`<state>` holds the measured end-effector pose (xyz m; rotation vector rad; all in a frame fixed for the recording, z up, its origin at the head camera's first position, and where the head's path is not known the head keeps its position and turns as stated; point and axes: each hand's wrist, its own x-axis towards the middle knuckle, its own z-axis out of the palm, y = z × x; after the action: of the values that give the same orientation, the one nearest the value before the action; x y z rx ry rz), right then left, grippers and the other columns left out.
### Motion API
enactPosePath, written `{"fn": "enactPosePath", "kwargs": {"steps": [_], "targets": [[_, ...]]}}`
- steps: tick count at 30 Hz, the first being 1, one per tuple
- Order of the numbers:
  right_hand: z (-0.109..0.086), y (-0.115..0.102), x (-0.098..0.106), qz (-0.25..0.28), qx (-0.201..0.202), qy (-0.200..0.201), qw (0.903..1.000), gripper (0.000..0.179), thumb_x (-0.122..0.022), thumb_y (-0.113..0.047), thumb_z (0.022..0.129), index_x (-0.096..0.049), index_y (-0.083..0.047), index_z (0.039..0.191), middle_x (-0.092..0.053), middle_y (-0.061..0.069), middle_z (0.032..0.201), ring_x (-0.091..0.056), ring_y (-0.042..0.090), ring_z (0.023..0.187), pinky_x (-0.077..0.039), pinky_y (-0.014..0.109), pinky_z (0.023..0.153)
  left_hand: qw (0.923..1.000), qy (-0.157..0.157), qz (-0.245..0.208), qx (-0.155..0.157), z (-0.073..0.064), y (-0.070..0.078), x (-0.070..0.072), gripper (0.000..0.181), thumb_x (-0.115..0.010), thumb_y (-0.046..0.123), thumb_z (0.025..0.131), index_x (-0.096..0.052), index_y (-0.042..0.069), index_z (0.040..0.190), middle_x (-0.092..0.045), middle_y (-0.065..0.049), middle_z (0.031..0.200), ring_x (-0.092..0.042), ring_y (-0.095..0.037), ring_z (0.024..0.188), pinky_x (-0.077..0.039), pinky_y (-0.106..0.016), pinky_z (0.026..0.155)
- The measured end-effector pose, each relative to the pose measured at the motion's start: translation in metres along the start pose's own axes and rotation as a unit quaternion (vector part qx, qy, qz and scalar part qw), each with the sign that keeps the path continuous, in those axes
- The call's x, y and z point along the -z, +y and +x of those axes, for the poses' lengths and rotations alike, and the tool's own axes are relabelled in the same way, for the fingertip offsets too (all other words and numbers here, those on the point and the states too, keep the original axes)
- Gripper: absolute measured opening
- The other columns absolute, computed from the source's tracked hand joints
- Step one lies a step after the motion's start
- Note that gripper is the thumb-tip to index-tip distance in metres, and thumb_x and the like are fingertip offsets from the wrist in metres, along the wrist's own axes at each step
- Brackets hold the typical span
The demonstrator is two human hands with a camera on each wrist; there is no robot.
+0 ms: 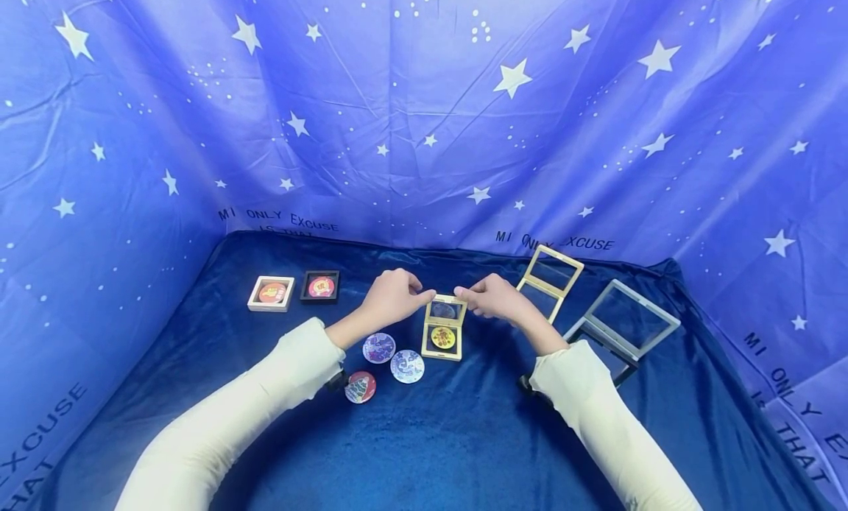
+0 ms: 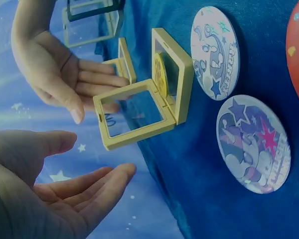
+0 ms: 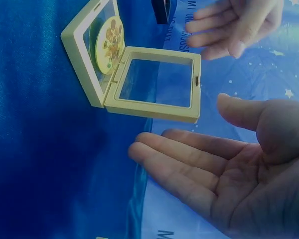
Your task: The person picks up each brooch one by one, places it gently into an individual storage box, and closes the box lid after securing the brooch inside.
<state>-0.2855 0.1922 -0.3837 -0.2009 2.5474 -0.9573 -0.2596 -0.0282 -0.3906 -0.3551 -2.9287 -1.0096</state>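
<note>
A small gold hinged display frame [image 1: 442, 342] stands opened in the middle of the cloth, its clear-windowed lid [image 3: 157, 82] raised. In its lower half lies a round yellow badge with a flower picture [image 3: 109, 45]. My left hand [image 1: 392, 297] is at the lid's upper left corner, fingers loosely extended and holding nothing. On the other side, my right hand [image 1: 495, 299] reaches toward the lid's upper right corner, palm showing and fingers relaxed in the right wrist view. Near the frame lie a purple badge [image 1: 379, 348] and a pale blue-white badge [image 1: 407, 367].
A red badge [image 1: 361, 387] lies by the left sleeve. Back left are a white framed badge [image 1: 271, 294] and a black framed badge [image 1: 321, 286]. To the right stand an opened larger gold frame [image 1: 555, 269] and an opened grey-and-black frame [image 1: 632, 319]. Starry fabric [image 1: 397, 91] hangs behind.
</note>
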Motion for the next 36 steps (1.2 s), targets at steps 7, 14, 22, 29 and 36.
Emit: {"fn": "enactPosePath", "kwargs": {"steps": [7, 14, 22, 29, 36], "targets": [[0.005, 0.008, 0.001, 0.069, -0.031, -0.035, 0.9966, 0.058, -0.053, -0.042, 0.105, -0.063, 0.01, 0.129, -0.068, 0.03, 0.124, -0.069, 0.039, 0.115, -0.056, 0.048, 0.096, 0.9966, -0.053, -0.034, 0.052, 0.008, -0.006, -0.003, 0.041, -0.068, 0.041, 0.096, -0.079, 0.002, 0.102, -0.078, -0.011, 0.093, -0.068, -0.018, 0.075, -0.052, -0.027, 0.064], [0.005, 0.009, 0.0, 0.088, -0.041, -0.052, 0.994, 0.06, -0.055, -0.044, 0.104, -0.064, 0.01, 0.128, -0.069, 0.029, 0.122, -0.071, 0.037, 0.112, -0.057, 0.045, 0.094, 0.9835, -0.103, -0.103, 0.108, 0.013, -0.008, -0.006, 0.046, -0.065, 0.043, 0.098, -0.078, -0.001, 0.104, -0.075, -0.021, 0.09, -0.071, -0.03, 0.079, -0.048, -0.026, 0.058], [0.01, 0.014, -0.001, 0.107, -0.043, -0.072, 0.9907, 0.062, -0.054, -0.045, 0.104, -0.064, 0.012, 0.126, -0.071, 0.029, 0.117, -0.073, 0.036, 0.107, -0.059, 0.044, 0.09, 0.9676, -0.131, -0.153, 0.153, 0.015, -0.005, -0.011, 0.051, -0.063, 0.044, 0.099, -0.073, -0.005, 0.107, -0.075, -0.02, 0.099, -0.074, -0.028, 0.087, -0.061, -0.038, 0.083], [0.013, 0.018, -0.004, 0.113, -0.051, -0.085, 0.9886, 0.065, -0.051, -0.049, 0.104, -0.067, 0.013, 0.117, -0.074, 0.027, 0.11, -0.076, 0.032, 0.099, -0.061, 0.041, 0.085, 0.9594, -0.141, -0.185, 0.16, 0.014, -0.006, -0.016, 0.051, -0.063, 0.043, 0.099, -0.07, -0.008, 0.101, -0.074, -0.021, 0.094, -0.073, -0.026, 0.08, -0.062, -0.038, 0.08], [0.013, 0.014, -0.005, 0.123, -0.049, -0.086, 0.9875, 0.062, -0.049, -0.046, 0.106, -0.067, 0.012, 0.119, -0.075, 0.026, 0.109, -0.077, 0.029, 0.096, -0.06, 0.04, 0.087, 0.9561, -0.134, -0.206, 0.16, 0.015, -0.007, -0.019, 0.051, -0.063, 0.04, 0.099, -0.069, -0.01, 0.102, -0.075, -0.025, 0.096, -0.075, -0.027, 0.08, -0.062, -0.038, 0.08]]}}
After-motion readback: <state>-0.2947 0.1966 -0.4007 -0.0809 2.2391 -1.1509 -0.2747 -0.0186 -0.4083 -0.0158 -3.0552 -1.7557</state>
